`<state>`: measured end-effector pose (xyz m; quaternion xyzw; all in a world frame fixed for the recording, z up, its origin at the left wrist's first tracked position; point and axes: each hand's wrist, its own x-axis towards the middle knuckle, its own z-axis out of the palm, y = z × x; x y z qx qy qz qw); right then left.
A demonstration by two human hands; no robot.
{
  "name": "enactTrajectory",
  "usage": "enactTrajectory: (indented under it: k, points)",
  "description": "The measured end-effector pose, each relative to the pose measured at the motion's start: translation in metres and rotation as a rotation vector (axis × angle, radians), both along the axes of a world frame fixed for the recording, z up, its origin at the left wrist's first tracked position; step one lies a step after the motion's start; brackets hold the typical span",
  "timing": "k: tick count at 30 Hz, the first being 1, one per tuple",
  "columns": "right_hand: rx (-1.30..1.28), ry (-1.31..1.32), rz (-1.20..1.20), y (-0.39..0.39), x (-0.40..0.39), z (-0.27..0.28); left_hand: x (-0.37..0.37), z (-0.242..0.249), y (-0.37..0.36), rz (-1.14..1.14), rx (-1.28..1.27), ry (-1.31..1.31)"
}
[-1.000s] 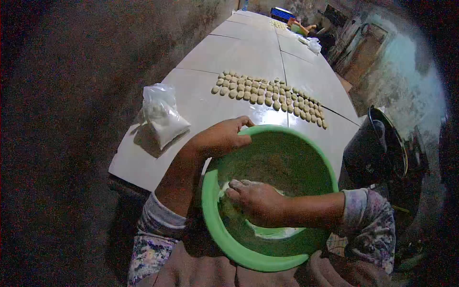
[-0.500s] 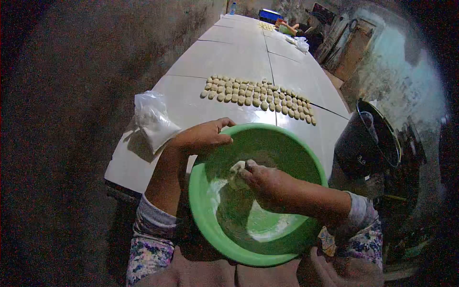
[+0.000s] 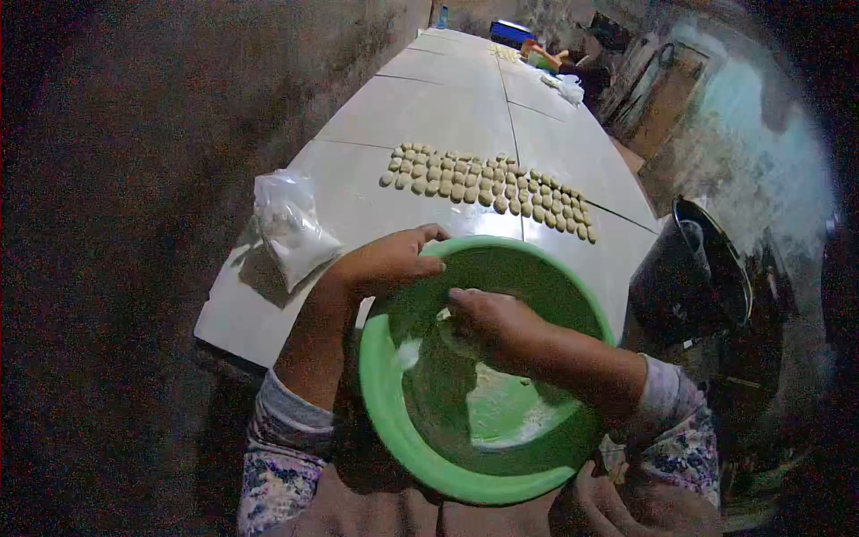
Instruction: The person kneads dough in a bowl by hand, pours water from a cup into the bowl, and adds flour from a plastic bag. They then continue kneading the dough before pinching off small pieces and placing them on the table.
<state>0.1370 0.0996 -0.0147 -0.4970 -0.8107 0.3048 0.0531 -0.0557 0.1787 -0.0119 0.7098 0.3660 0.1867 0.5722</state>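
A green basin (image 3: 383,376) is tilted towards me at the near end of the table, with white powder (image 3: 501,407) spread over its inside. My left hand (image 3: 394,259) grips the basin's upper left rim. Inside the basin, my right hand (image 3: 497,324) is closed around a pale lump of dough (image 3: 445,315), mostly hidden by the fingers. Beyond the basin, several small oval dough pieces (image 3: 488,183) lie in rows on the white table.
A clear plastic bag of white powder (image 3: 293,234) rests left of the basin on the white tabletop (image 3: 429,112). A large black bucket (image 3: 684,277) stands at the right. Far back are a blue container (image 3: 512,33), a white plastic bag (image 3: 565,87) and a person's arm (image 3: 548,59).
My right hand has shifted slightly up and left inside the basin, and less of the pale lump shows. At the far end, the other person's arm has moved.
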Motion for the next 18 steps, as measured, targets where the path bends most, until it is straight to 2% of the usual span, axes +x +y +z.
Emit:
enactTrajectory:
  k: [1,3,4,5,7,8,9,11,12,13,15,16,17,18]
  points:
    - [-0.007,0.077,0.076,0.004,0.011,0.013,-0.001,0.001,0.001,0.009,0.005,-0.010]
    - [0.026,-0.186,0.014,0.005,0.017,0.049,-0.002,-0.001,0.002,-0.034,-0.022,-0.031]
    - [-0.171,0.174,-0.299,0.006,0.026,0.041,-0.001,-0.003,0.007,-0.033,0.054,0.053]
    - [-0.177,0.178,-0.300,0.013,0.030,0.031,-0.001,-0.007,0.007,-0.034,0.048,0.058]
    - [0.074,-0.051,-0.071,0.024,0.030,0.025,0.000,-0.008,0.006,-0.018,0.033,0.002]
    - [-0.067,-0.149,-0.081,0.022,0.026,0.023,-0.001,-0.007,0.004,-0.002,0.058,0.003]
    - [-0.069,-0.149,-0.085,0.021,0.027,0.010,-0.002,-0.003,0.002,-0.007,0.056,0.002]
    - [0.128,-0.232,0.197,0.020,0.031,-0.024,-0.002,0.004,-0.001,0.004,0.085,0.100]
    - [0.023,-0.296,0.234,0.017,0.020,-0.004,-0.002,0.006,-0.002,0.003,0.086,0.099]
    - [0.023,-0.295,0.233,0.016,0.020,-0.004,-0.003,0.007,-0.003,0.007,0.091,0.093]
    - [0.189,0.026,0.406,0.009,0.018,-0.009,-0.003,0.008,-0.004,0.012,0.097,0.090]
    - [0.065,0.109,0.296,-0.005,0.007,0.001,-0.002,0.007,-0.004,0.010,0.077,0.078]
    - [-0.014,0.118,0.408,-0.012,0.000,0.008,-0.002,0.007,-0.004,0.008,0.055,0.067]
    - [0.027,0.074,0.470,-0.020,-0.005,0.001,-0.001,0.005,-0.004,0.009,0.052,0.070]
